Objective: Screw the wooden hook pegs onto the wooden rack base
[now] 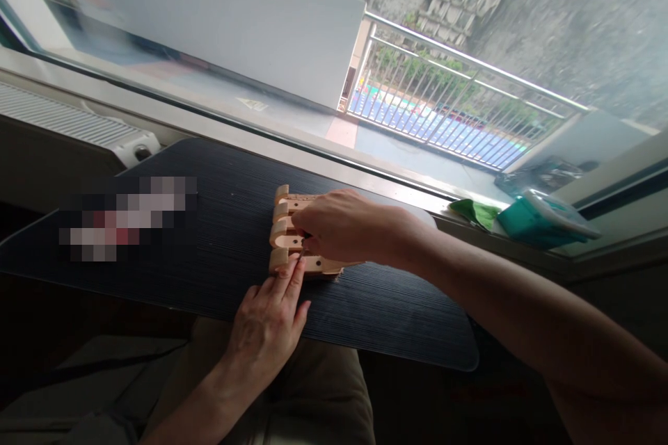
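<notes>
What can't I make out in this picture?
All in the head view:
Thin object: partly hidden inside the right hand's grip.
Wooden piece: partly covered by the right hand.
Item on the table: pixelated.
Left forearm: cut off by the bottom edge.

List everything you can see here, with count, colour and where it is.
Slotted wooden piece: one, pale wood, on the table under the hands
Thin tool: one, dark, at the right fingers; type unclear
Table: one, black, by the window
Pixelated patch: contents unreadable, table's left side
Radiator: one, white, far left
Green cloth: one, on the sill
Lidded box: one, teal, right of the cloth
Railing: one, silver, outside
Panel: one, grey, outside
Legs: khaki trousers, below the table
Hands: two, bare; left hand nearer, right hand over the wood
</notes>
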{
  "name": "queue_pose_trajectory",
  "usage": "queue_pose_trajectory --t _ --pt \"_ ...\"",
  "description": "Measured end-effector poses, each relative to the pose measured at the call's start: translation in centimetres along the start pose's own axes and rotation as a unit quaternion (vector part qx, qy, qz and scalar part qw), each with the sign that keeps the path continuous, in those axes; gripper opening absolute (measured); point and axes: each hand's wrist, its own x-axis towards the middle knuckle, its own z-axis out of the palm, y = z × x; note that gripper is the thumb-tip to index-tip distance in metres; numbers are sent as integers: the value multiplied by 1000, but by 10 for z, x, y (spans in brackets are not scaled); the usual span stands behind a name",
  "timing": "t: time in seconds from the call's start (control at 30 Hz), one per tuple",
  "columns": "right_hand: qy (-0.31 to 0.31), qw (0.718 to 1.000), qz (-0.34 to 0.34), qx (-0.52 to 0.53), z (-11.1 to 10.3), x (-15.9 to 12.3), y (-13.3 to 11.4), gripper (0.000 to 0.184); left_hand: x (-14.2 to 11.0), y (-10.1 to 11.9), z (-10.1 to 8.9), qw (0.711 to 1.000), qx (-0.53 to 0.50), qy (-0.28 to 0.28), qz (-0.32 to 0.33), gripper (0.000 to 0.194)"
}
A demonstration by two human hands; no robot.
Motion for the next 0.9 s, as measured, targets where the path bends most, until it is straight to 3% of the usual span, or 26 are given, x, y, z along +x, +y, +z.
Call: queue_pose_trajectory --t 0.27,0.9 --pt "-3 1000 10 -26 -8 1 2 25 0 1 0 1000 13 10 7 49" --pt "14 999 -28 -4 6 2 7 13 -2 1 2 1000 3 5 3 51"
